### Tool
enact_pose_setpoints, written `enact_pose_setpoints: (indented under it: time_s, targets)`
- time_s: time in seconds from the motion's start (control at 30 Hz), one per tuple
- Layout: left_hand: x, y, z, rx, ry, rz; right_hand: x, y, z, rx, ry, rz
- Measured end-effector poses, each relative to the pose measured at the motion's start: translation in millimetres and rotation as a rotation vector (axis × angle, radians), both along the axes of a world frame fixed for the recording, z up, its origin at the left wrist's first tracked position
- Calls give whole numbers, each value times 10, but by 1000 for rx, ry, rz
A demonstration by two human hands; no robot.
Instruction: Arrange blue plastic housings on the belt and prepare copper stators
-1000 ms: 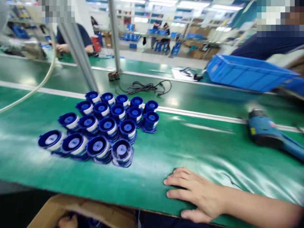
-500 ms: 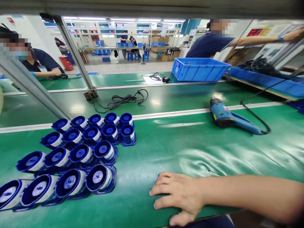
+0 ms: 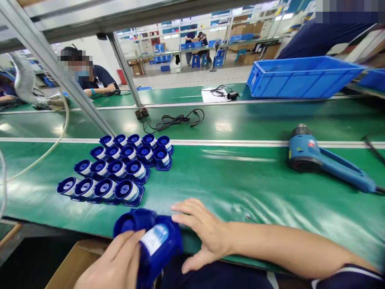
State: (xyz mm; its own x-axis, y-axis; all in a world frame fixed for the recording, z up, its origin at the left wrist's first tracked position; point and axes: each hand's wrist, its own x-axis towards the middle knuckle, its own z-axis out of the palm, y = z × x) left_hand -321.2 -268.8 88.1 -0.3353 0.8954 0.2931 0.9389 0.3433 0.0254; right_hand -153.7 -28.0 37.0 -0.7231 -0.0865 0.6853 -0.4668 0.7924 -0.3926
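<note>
My left hand [image 3: 111, 261] is closed around blue plastic cup-shaped housings [image 3: 168, 245] at the table's near edge. They look like two, one with a white and blue label, but they overlap and are slightly blurred. My right hand [image 3: 200, 230] is held just to their right, its fingers spread and curved, with nothing in it. Whether its fingertips touch the blue plastic I cannot tell. Beyond my left hand, several similar housings [image 3: 128, 192] stand in rows on the green table mat [image 3: 210, 180], their round mouths and white labels showing.
A blue heat gun [image 3: 306, 150] lies at the right. Black cable [image 3: 177, 120] is coiled past the white strip. Farther back is a blue crate [image 3: 300, 78]. Metal posts [image 3: 124, 68] rise at the left, and a cardboard box [image 3: 75, 261] sits below the edge. Co-workers are across the bench.
My left hand has come into view holding the blue housings. My right hand has lifted from the mat and moved left towards them. The view has turned down and left.
</note>
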Motion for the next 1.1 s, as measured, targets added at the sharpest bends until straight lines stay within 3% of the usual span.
enact_pose_setpoints:
  time_s: [0.13,0.23,0.33,0.4,0.5,0.7,0.9,1.1]
  targets:
    - [308,742,235,-126,-26,-139,120,248,-129,-70,-56,-18]
    - [267,996,275,-117,-51,-179,196,527,-248,-182,-247,-22]
    - [39,969,286,-94,-4,-277,276,773,-255,-297,-399,-180]
    - [-108,923,281,-181,21,-378,317,883,-203,-335,-442,-270]
    - [-192,890,229,-271,-3,-437,331,954,-121,-332,-480,-254]
    - [16,830,79,-132,86,-217,91,879,-205,-359,-384,-275]
    - [121,823,30,-60,152,-174,-307,772,-275,-343,-416,-266]
    - [164,836,41,-61,173,-95,-465,684,-231,-347,-465,-252]
